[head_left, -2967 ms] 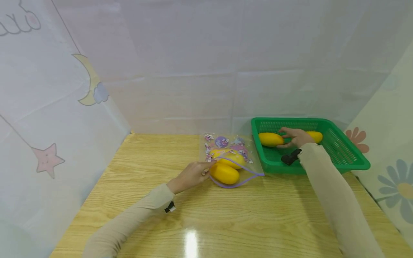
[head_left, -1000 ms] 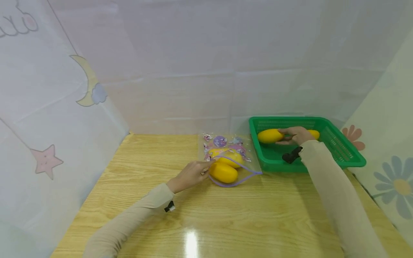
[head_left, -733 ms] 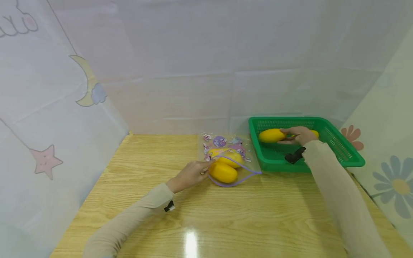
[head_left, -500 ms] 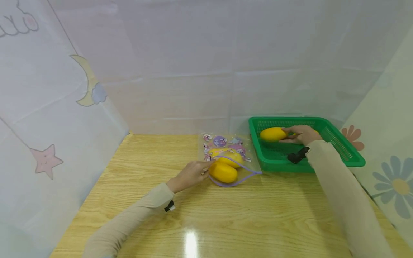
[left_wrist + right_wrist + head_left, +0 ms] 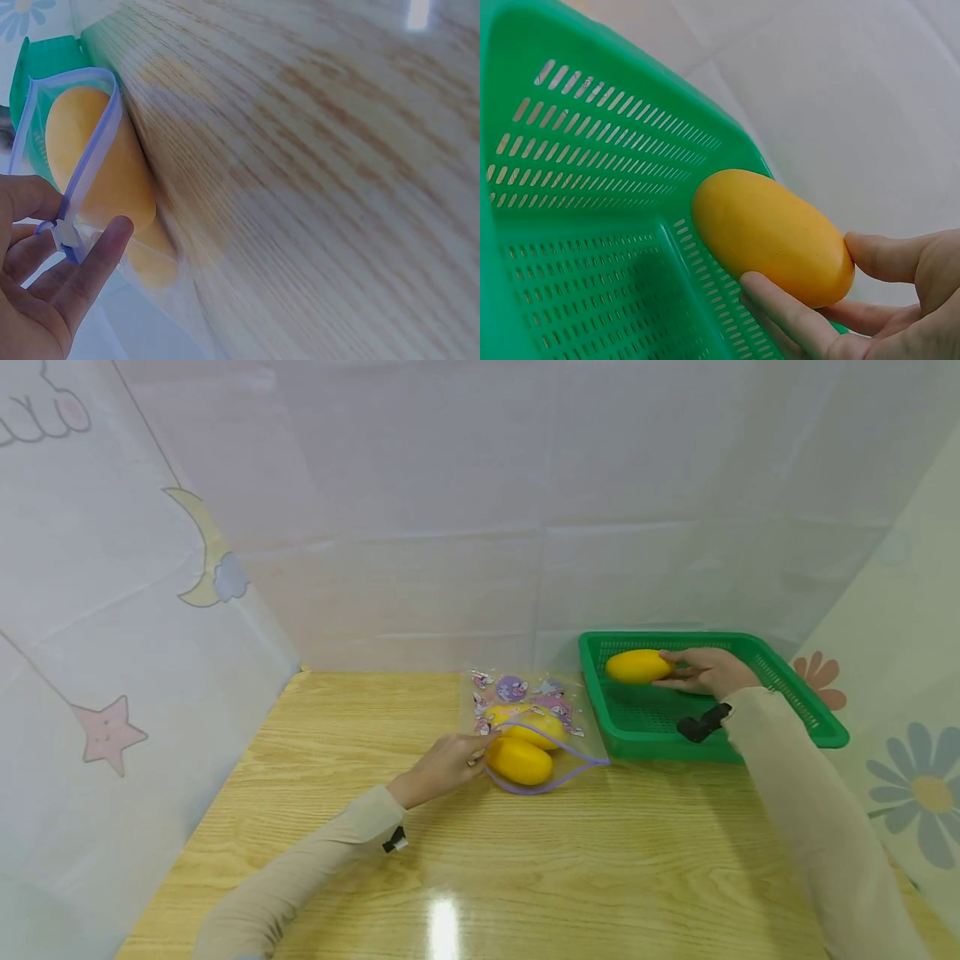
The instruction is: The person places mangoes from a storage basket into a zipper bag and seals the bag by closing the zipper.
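Note:
My left hand pinches the purple-edged mouth of a clear zip bag printed with small figures. In the left wrist view, thumb and fingers grip the rim beside the white slider, and the mouth gapes. Several yellow mangoes lie inside; the front mango sits just within the opening. My right hand holds another mango by one end, over the green basket. The right wrist view shows thumb and fingers on opposite sides of this mango, raised off the basket floor.
The basket stands at the back right of the wooden table, close to the bag's right side. A pale cloth wall rises directly behind both. Part of the basket's inside is hidden by my right hand and sleeve.
My right hand has taken hold of the left mango in the basket, lifted it and shifted slightly right. The other basket mango is now hidden from view. My left hand stays at the bag.

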